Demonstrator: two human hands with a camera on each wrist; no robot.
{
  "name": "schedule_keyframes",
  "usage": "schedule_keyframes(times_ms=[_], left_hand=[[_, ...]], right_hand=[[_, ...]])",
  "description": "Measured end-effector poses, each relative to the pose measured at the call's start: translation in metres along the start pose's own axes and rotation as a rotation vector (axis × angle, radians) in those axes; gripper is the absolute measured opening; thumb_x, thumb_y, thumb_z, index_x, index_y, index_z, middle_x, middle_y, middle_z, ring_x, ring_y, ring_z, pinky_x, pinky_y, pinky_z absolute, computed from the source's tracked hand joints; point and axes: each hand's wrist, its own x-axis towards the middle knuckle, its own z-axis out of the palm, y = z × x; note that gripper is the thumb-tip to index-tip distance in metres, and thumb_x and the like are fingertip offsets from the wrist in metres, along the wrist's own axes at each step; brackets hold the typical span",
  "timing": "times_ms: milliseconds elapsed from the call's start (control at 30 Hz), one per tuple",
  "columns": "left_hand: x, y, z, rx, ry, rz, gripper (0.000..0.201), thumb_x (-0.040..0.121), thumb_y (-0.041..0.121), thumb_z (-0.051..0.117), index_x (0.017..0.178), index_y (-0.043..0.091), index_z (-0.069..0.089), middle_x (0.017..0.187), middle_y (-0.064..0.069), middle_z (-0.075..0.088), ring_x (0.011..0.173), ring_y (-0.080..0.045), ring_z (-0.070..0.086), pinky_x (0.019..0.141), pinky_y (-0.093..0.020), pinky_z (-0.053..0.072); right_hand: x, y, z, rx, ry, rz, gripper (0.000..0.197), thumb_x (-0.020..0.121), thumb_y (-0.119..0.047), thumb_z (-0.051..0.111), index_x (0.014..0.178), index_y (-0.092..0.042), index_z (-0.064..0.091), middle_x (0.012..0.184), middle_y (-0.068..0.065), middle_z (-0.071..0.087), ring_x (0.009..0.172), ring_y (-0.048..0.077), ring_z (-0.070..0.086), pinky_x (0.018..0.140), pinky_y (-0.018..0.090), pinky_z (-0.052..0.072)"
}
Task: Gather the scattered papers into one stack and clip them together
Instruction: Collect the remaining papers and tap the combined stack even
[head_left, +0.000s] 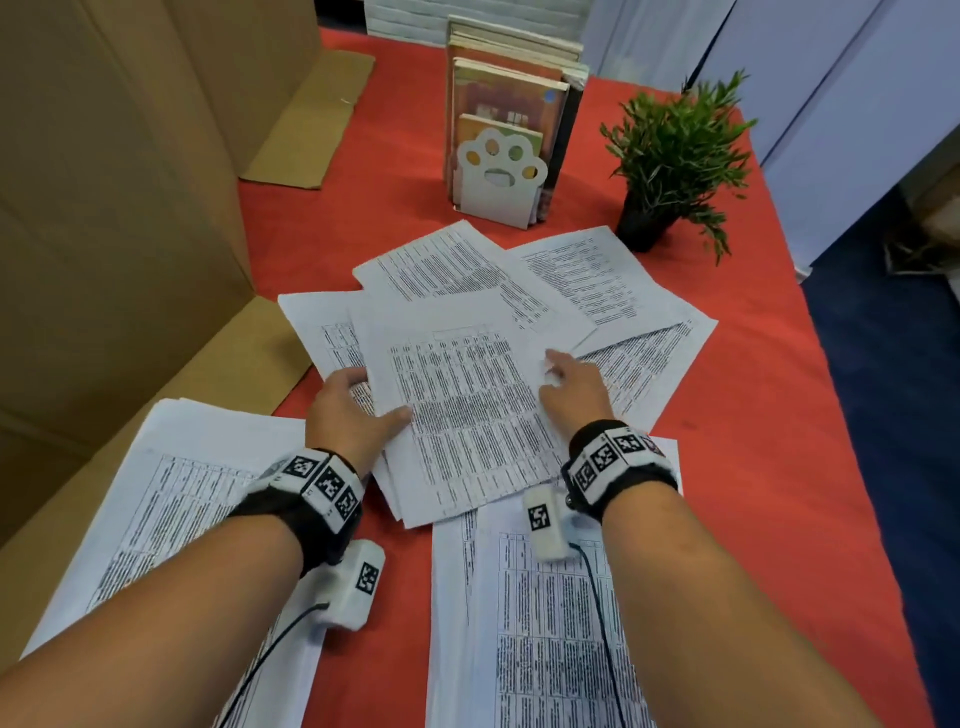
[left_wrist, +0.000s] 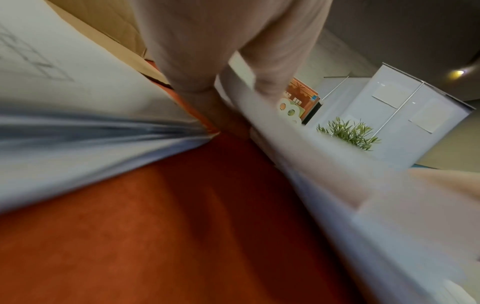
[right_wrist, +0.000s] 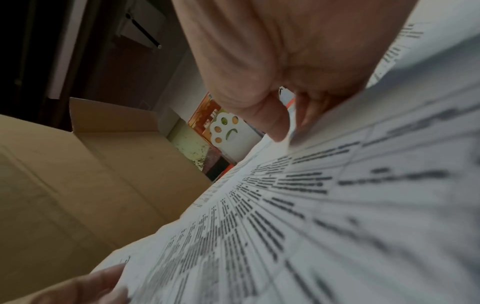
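The papers lie fanned over the middle of the red table (head_left: 753, 441), and the sheet on top (head_left: 467, 405) sits between the two hands, printed side up. The left hand (head_left: 348, 410) makes its grip on that sheet's left edge, thumb on the printed face and fingers curled under, so it pinches the sheet, perhaps with one or two beneath it. The right hand (head_left: 574, 387) rests on the sheet's right side; the right wrist view shows thumb and a fingertip closing on a paper edge, a light pinch, though how many sheets it takes I cannot tell. Beyond the fingertips, more loose sheets (head_left: 597, 280) overlap at odd angles. Behind the wrists, toward the person, lie two further lots: a pile under the left forearm (head_left: 171, 478) and another sheet or pile under the right forearm (head_left: 524, 623). Judging by this, gathering has only begun: nothing is squared into one stack, at least three separate groups remain to be joined, and the clipping is not yet started. No clip shows in any view. Farther out, past the fan of sheets, stand a paw-shaped bookend (head_left: 498, 176) with books (head_left: 509, 78) and a small potted plant (head_left: 675, 156); cardboard boxes (head_left: 114, 208) rise on the left grip's outer side.
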Motion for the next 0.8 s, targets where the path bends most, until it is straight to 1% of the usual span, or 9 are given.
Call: schedule_keyframes(times_ms=[167,233,267,333,400,467,567,667,800], left_hand=[[0.000,0.000,-0.006,0.016,-0.019,0.039,0.066,0.076,0.002,0.071,0.133,0.015,0.039,0.133,-0.006,0.051,0.122,-0.024,0.049,0.098,-0.031,0.039],[-0.002,0.002,-0.011,0.017,-0.025,0.044,0.065,0.081,0.000,0.065,0.136,0.015,0.036,0.133,-0.007,0.052,0.121,-0.025,0.049,0.095,-0.029,0.037],[-0.002,0.002,-0.014,-0.001,-0.021,0.041,0.064,0.083,-0.001,0.061,0.138,0.016,0.033,0.133,-0.006,0.052,0.120,-0.023,0.050,0.095,-0.029,0.037],[-0.002,0.003,-0.022,-0.064,0.010,0.036,0.070,0.086,-0.004,0.055,0.144,0.022,0.025,0.137,-0.003,0.048,0.121,-0.018,0.047,0.096,-0.027,0.035],[0.000,0.003,-0.033,-0.095,0.076,0.011,0.080,0.087,-0.005,0.052,0.148,0.027,0.012,0.146,-0.002,0.040,0.128,-0.021,0.043,0.098,-0.026,0.031],[0.003,0.002,-0.044,-0.109,0.144,-0.031,0.085,0.087,-0.004,0.053,0.149,0.029,0.005,0.147,-0.005,0.040,0.130,-0.027,0.044,0.099,-0.030,0.033],[0.009,-0.003,-0.059,-0.114,0.216,-0.101,0.075,0.088,0.002,0.054,0.148,0.025,0.014,0.141,-0.009,0.050,0.125,-0.032,0.050,0.103,-0.039,0.037],[0.008,-0.007,-0.065,-0.057,0.231,-0.159,0.040,0.093,0.011,0.048,0.132,0.010,0.043,0.131,-0.018,0.055,0.119,-0.038,0.052,0.098,-0.041,0.040],[0.004,-0.014,-0.060,-0.007,0.171,-0.201,0.034,0.095,0.019,0.045,0.123,0.003,0.054,0.126,-0.021,0.059,0.114,-0.040,0.054,0.095,-0.041,0.041]], right_hand=[[0.017,0.000,0.004,0.100,0.022,0.066,0.043,0.083,-0.005,0.048,0.124,-0.015,0.057,0.130,0.008,0.036,0.083,0.024,0.053,0.083,0.022,0.049],[0.023,-0.003,0.004,0.019,-0.007,0.056,0.016,0.082,-0.002,0.050,0.095,-0.011,0.056,0.113,0.009,0.035,0.074,0.023,0.048,0.058,0.002,0.041],[0.025,-0.005,0.003,0.019,0.023,0.052,0.013,0.081,-0.001,0.051,0.086,-0.013,0.050,0.104,0.008,0.037,0.072,0.020,0.044,0.049,0.002,0.033],[0.029,0.000,-0.003,0.088,0.158,0.058,0.010,0.079,-0.005,0.054,0.078,-0.012,0.060,0.082,0.007,0.045,0.071,0.018,0.042,0.060,0.013,0.033],[0.027,0.009,-0.019,0.149,0.350,0.107,0.013,0.074,-0.012,0.054,0.064,-0.016,0.047,0.071,0.003,0.043,0.069,0.020,0.039,0.069,0.021,0.033],[0.020,0.018,-0.039,0.205,0.473,0.182,0.024,0.075,-0.007,0.053,0.098,-0.012,0.058,0.091,0.012,0.054,0.084,0.024,0.051,0.078,0.028,0.041],[0.013,0.034,-0.066,0.208,0.566,0.290,0.052,0.080,0.002,0.050,0.130,-0.004,0.035,0.123,0.021,0.058,0.114,0.033,0.056,0.093,0.032,0.043],[0.014,0.048,-0.077,0.057,0.518,0.448,0.049,0.083,-0.002,0.050,0.130,0.004,0.038,0.131,0.025,0.052,0.120,0.038,0.051,0.096,0.038,0.043],[0.012,0.045,-0.071,-0.016,0.430,0.516,0.071,0.078,-0.016,0.061,0.139,-0.007,0.025,0.137,0.023,0.038,0.123,0.043,0.044,0.101,0.049,0.041]])
